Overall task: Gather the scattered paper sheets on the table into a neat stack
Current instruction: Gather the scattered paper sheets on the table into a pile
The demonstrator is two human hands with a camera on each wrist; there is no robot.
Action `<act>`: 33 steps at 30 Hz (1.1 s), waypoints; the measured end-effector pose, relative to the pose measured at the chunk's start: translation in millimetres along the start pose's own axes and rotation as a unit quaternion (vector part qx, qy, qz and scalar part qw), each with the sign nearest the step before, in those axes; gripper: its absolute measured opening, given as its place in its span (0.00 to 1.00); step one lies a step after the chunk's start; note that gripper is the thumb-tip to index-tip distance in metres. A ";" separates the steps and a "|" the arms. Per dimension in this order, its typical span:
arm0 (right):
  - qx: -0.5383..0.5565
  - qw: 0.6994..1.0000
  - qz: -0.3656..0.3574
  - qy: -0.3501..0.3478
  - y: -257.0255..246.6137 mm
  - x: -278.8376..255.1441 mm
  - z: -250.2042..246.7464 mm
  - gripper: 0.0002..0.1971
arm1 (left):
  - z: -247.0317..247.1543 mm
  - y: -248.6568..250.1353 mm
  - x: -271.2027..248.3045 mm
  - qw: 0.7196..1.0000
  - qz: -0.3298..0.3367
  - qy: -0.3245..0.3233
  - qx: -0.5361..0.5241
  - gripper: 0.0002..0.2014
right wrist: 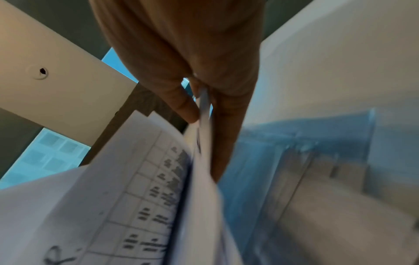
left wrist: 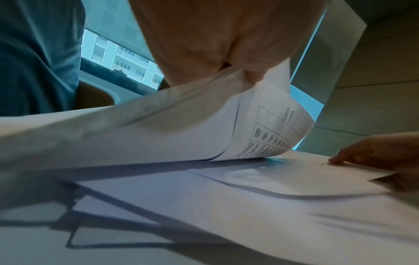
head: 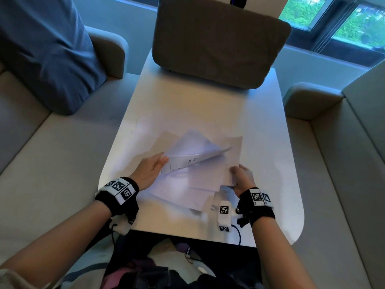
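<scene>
Several white paper sheets lie overlapping on the white table [head: 187,105] in front of me. My left hand [head: 153,166] pinches the near-left corner of a few lifted sheets [head: 193,149], which bow upward and show a printed table on the underside [left wrist: 267,136]. My right hand [head: 241,176] pinches the right edge of flat sheets [head: 206,178] between thumb and fingers [right wrist: 188,107]. From the left wrist view, the right hand's fingertip [left wrist: 335,159] rests on top of those sheets. More sheets [head: 193,197] fan out underneath toward the near edge.
A grey cushion [head: 216,42] stands at the table's far end. Beige sofa seats [head: 52,163] flank the table on both sides, with a blue pillow [head: 45,51] at the left. A small white tagged device [head: 224,215] with a cable sits near the table's front edge.
</scene>
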State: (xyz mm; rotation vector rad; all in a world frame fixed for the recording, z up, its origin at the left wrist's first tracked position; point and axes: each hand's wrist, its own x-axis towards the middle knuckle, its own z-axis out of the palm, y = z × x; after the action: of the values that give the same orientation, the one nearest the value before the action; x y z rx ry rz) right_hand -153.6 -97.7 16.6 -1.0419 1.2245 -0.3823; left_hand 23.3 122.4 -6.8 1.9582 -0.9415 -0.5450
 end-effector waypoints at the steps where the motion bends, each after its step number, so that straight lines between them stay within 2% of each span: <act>1: -0.023 1.000 -0.010 0.008 2.5 1.5 -3.4 0.13 | -0.9 -0.5 1.7 1.000 0.002 0.011 0.013 0.23; 5: -0.154 0.984 -0.067 0.065 12.5 12.9 -10.4 0.08 | -3.3 12.0 3.2 0.997 0.047 0.047 0.041 0.32; 6: -0.198 0.974 -0.079 0.076 12.5 14.0 -9.9 0.09 | -3.5 14.4 3.7 0.996 0.057 0.056 0.042 0.31; 9: -0.316 0.935 -0.114 0.113 13.0 12.4 -6.4 0.26 | -3.4 18.7 7.7 0.993 0.066 0.084 0.050 0.22; 11: -0.396 0.899 -0.140 0.127 15.4 9.2 -1.2 0.32 | -4.9 21.9 10.2 0.992 0.059 0.099 0.051 0.17; 14: -0.508 0.844 -0.146 0.088 22.9 8.3 9.9 0.34 | -9.2 25.6 11.4 0.991 0.047 0.123 0.040 0.15; 16: -0.535 0.834 -0.126 0.052 24.7 10.9 19.7 0.41 | -13.0 27.3 11.9 0.989 0.043 0.135 0.034 0.14; 20: -0.537 0.837 -0.068 0.077 13.6 18.8 33.9 0.51 | -17.8 32.3 12.0 0.987 0.046 0.152 0.035 0.14; 22: -0.508 0.858 -0.038 0.064 3.8 24.7 34.3 0.51 | -18.8 33.9 10.6 0.986 0.044 0.161 0.026 0.14; 24: -0.460 0.887 -0.037 0.032 -1.5 29.6 34.5 0.44 | -19.6 32.8 10.3 0.984 0.041 0.173 0.014 0.15; 27: -0.423 0.903 -0.074 -0.004 -2.5 35.5 37.1 0.25 | -17.8 34.4 10.7 0.983 0.055 0.174 0.014 0.20; 28: -0.381 0.921 -0.075 -0.021 -3.1 34.1 39.6 0.20 | -16.9 36.2 10.6 0.983 0.067 0.169 0.018 0.24; 30: -0.214 0.974 -0.046 -0.064 -9.6 23.5 45.5 0.13 | -14.7 36.8 10.9 0.982 0.113 0.151 0.030 0.32; 31: -0.127 0.987 -0.030 -0.091 -14.4 17.8 47.6 0.13 | -12.5 32.4 11.8 0.979 0.149 0.134 0.034 0.35; 33: -0.019 0.990 -0.016 -0.139 -25.8 7.7 51.2 0.12 | -7.7 22.9 14.6 0.976 0.199 0.073 0.050 0.38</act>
State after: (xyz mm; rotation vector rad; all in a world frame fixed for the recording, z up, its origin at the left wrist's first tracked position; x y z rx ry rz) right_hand -98.0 -94.0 31.9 -1.1074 0.9706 -0.2295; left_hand 28.3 107.3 16.5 1.8011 -1.2448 -0.1246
